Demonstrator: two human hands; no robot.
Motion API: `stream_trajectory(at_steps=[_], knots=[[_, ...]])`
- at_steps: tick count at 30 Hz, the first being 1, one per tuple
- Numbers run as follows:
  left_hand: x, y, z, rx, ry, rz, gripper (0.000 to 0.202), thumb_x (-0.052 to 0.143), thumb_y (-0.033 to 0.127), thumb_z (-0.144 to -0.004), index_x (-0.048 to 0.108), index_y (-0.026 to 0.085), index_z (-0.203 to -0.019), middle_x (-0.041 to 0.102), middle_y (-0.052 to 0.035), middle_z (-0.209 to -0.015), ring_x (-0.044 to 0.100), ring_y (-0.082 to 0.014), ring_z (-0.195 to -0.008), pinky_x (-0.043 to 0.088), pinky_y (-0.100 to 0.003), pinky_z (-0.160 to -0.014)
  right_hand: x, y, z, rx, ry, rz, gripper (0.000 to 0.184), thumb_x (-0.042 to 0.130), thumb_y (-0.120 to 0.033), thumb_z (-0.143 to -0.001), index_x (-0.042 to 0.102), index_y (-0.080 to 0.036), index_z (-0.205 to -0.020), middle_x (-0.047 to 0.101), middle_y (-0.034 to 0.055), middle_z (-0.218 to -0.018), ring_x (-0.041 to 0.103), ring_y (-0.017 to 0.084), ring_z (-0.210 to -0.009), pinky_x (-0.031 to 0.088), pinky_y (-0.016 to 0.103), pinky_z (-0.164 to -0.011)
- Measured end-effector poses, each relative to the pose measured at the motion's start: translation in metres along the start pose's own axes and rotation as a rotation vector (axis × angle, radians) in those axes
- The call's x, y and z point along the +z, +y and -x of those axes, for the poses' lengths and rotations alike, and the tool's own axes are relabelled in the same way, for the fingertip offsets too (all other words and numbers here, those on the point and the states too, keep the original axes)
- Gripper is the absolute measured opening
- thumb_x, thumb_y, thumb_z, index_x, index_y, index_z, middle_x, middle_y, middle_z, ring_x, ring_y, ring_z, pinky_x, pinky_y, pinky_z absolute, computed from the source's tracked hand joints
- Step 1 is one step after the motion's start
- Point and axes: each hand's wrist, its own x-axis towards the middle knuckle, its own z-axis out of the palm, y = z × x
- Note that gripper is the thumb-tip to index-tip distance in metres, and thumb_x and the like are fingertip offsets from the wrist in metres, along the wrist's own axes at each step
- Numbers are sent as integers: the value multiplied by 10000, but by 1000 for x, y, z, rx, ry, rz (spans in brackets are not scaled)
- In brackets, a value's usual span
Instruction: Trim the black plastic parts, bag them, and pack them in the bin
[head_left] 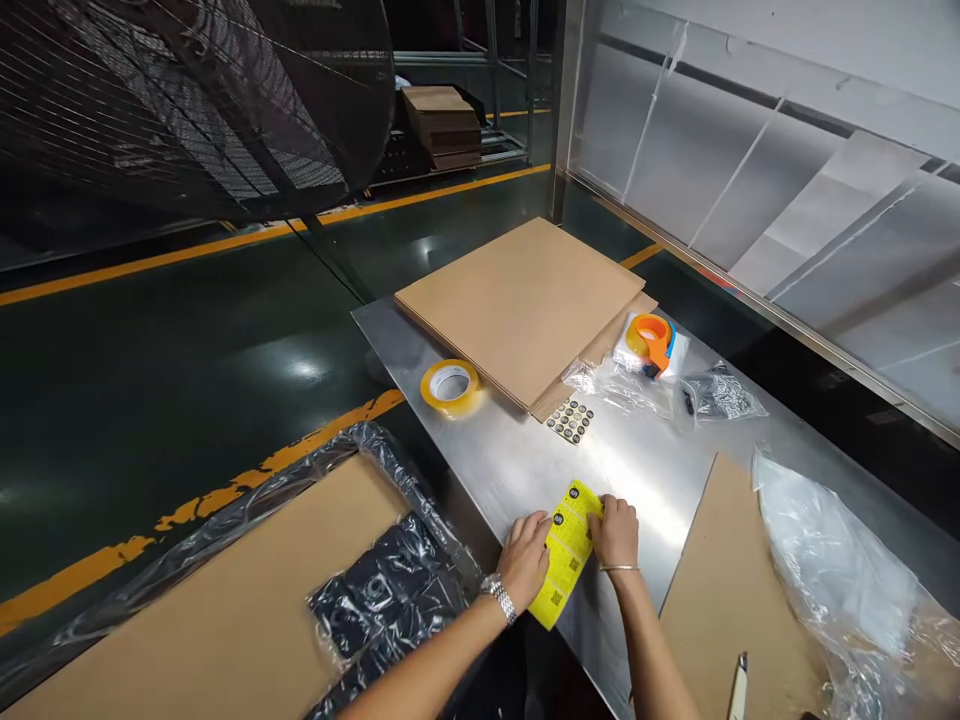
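Observation:
A yellow sheet of printed labels [568,562] lies over the front edge of the metal table, with dark round stickers near its top and square codes lower down. My left hand [524,556], a metal watch at its wrist, grips the sheet's left edge with curled fingers. At the right edge, my right hand [618,532] has its fingers closed on the sheet near the top; the fingertips are partly hidden. A small sheet of round stickers [571,421] lies just beyond, beside a stack of cardboard sheets [517,300].
A tape roll [450,386] sits at the table's left edge. Farther right are an orange tape dispenser [654,345] and plastic bags [720,395]. A cutter knife [739,688] lies on cardboard at right. An open carton [225,600] with plastic-wrapped dark items [382,585] stands at left.

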Motion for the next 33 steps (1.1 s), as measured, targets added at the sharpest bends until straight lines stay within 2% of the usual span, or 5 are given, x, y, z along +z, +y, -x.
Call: stream_trajectory(at_steps=[4, 11, 17, 24, 33], knots=[[-5, 3, 1, -5, -2, -9, 422, 590, 119, -628, 571, 238, -1033, 532, -59, -1135, 375, -233, -1138, 194, -399, -1035, -3, -4, 9, 4, -149, -172, 89, 541, -253, -641, 508, -181, -682, 547, 62, -767, 490, 244, -856, 373, 353, -781], [-48, 37, 28, -34, -178, 126, 233, 643, 283, -656, 632, 178, -864, 621, -67, -882, 552, -212, -865, 422, -292, -763, -11, -33, 71, -14, -401, -589, 390, 545, -506, -640, 497, -184, -855, 606, 40, -780, 579, 189, -719, 455, 296, -662], [-109, 74, 102, -70, -393, 93, 202, 559, 325, -726, 608, 130, -706, 581, -10, -633, 494, -115, -559, 349, -202, -508, -19, -75, 141, -99, -822, -743, 341, 624, -430, -664, 563, -162, -866, 611, 38, -772, 570, 174, -730, 439, 283, -674], [-178, 103, 199, 112, -680, -396, 202, 495, 226, -720, 486, 145, -535, 403, 54, -486, 344, -58, -462, 229, -183, -420, -7, -145, 246, -547, -818, -363, 247, 579, -371, -748, 591, -157, -869, 579, 7, -742, 497, 108, -650, 392, 213, -598], [-239, 80, 312, 85, -718, -438, 190, 500, 262, -716, 604, 134, -622, 472, 42, -492, 370, -56, -463, 245, -165, -398, 35, -169, 375, -460, -939, -342, 271, 565, -398, -753, 584, -131, -716, 466, -36, -580, 369, 64, -519, 295, 176, -463]])
